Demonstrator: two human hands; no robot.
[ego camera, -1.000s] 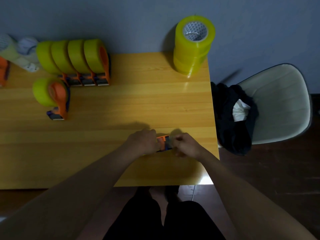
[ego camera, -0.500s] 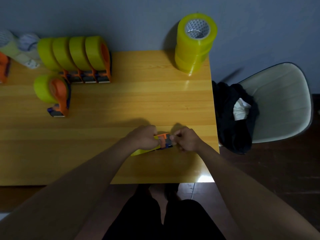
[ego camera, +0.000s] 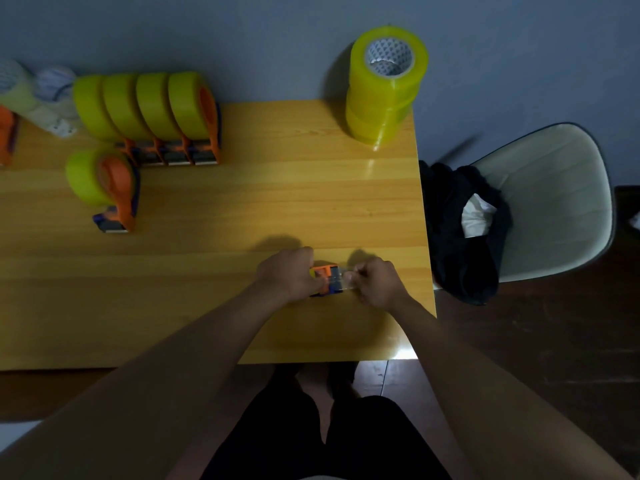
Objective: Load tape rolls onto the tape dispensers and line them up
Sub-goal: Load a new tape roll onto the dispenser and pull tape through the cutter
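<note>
Since half a second ago, the yellow strip that showed below our left hand [ego camera: 289,275] has gone from view, and our right hand [ego camera: 375,284] has drawn slightly rightward, away from the orange tape dispenser [ego camera: 325,279]. We are threading the tape end through the dispenser's mouth, as we judge it. To do this well we hold the dispenser body firm with the left hand, pull the clear tape end [ego camera: 341,279] straight and level so it does not fold onto itself, then press it down on the blade edge.

Our left fingers curl round the dispenser's roll end, hiding the roll; only the orange and blue front shows between the hands. Our right fingertips [ego camera: 351,277] pinch the tape end just beside that front. It rests on the wooden table [ego camera: 277,202] near the right edge, well apart from the four loaded dispensers [ego camera: 149,116] lined up at the back left and the stack of spare rolls [ego camera: 384,95].
</note>
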